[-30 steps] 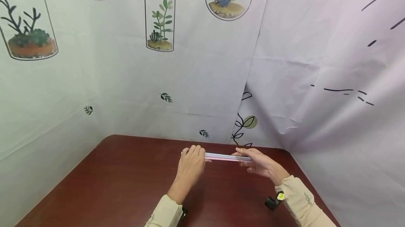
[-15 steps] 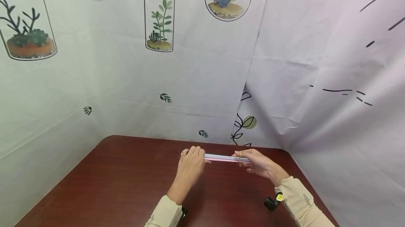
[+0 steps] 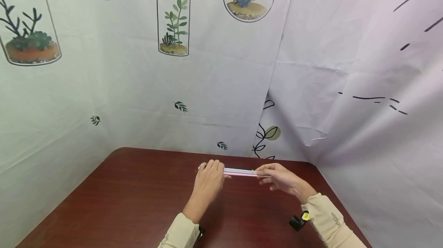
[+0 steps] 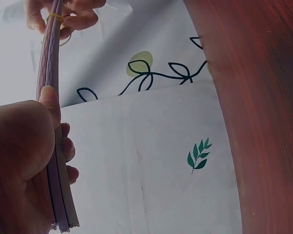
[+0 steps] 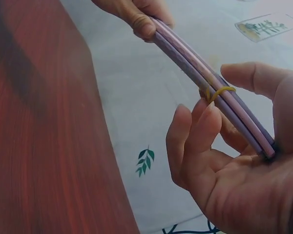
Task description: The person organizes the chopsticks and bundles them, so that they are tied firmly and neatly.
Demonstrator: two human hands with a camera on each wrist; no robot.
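Observation:
A bundle of slim pink and lilac pencils [image 3: 239,172] is held level above the table. My left hand [image 3: 209,180] grips its left part, thumb laid along the sides in the left wrist view, with the near pencil ends sticking out below the fist. My right hand [image 3: 285,178] is at the other end, where the ends reach its palm. A yellow rubber band [image 5: 220,91] circles the bundle there. In the right wrist view my right fingertips [image 5: 212,111] curl in at the band from below, and the thumb [image 5: 241,75] lies close on the opposite side.
The dark red-brown table [image 3: 145,202] lies beneath both hands. White cloth [image 3: 214,86] printed with plants and jars hangs behind it and along both sides. A small black device [image 3: 297,222] is worn at the right sleeve.
The rubber band was stretched tall between the right thumb and fingers; now it sits close around the pencils. The right fingertips have drawn together and shifted slightly left. The left hand has stayed put.

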